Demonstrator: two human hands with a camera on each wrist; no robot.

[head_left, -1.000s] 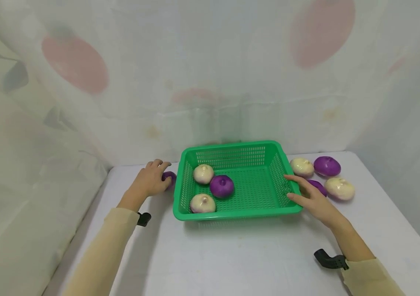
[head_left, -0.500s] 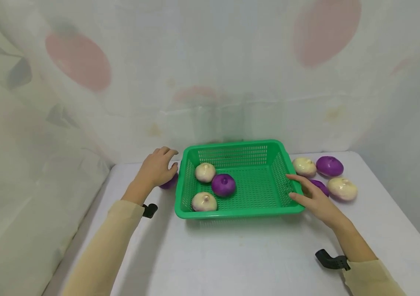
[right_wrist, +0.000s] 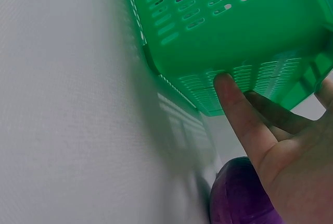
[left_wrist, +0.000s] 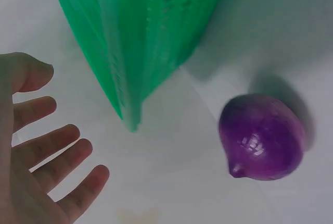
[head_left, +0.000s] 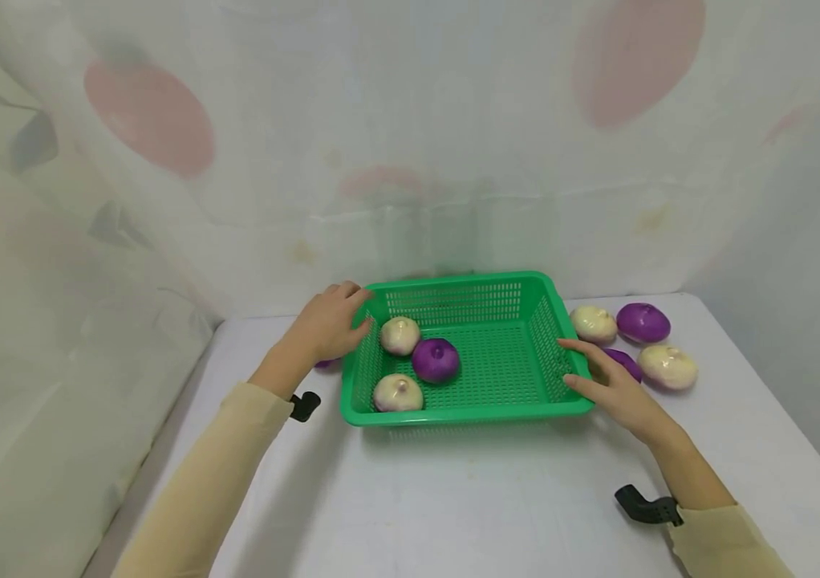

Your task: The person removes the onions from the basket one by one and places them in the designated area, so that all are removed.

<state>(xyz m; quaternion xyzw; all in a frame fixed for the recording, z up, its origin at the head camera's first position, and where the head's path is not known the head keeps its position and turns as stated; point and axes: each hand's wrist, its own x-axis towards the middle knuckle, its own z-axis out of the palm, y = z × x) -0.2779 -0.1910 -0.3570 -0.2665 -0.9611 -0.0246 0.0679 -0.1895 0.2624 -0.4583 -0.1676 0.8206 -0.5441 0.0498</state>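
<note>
The green slotted basket (head_left: 468, 415) stands in the middle of the white table with two white turnips (head_left: 400, 335) and a purple turnip (head_left: 435, 360) inside, toward its left end. My left hand (head_left: 330, 325), fingers spread and relaxed, overlaps the basket's left rim in the head view. Below it a purple turnip (left_wrist: 261, 138) lies on the table outside the basket, mostly hidden in the head view. My right hand (head_left: 615, 393) holds the basket's right end, with fingertips over the rim and fingers (right_wrist: 244, 120) against the outer wall.
Right of the basket lie a white turnip (head_left: 594, 324), a purple turnip (head_left: 643, 323), another white turnip (head_left: 667, 368) and a purple turnip (head_left: 625, 364) partly behind my right hand. Pale curtains (head_left: 439, 160) with faded red patterns hang behind the table.
My left hand has moved rightward from the outside purple turnip to over the basket's left rim. My right hand stays at the right rim, and the basket has hardly moved.
</note>
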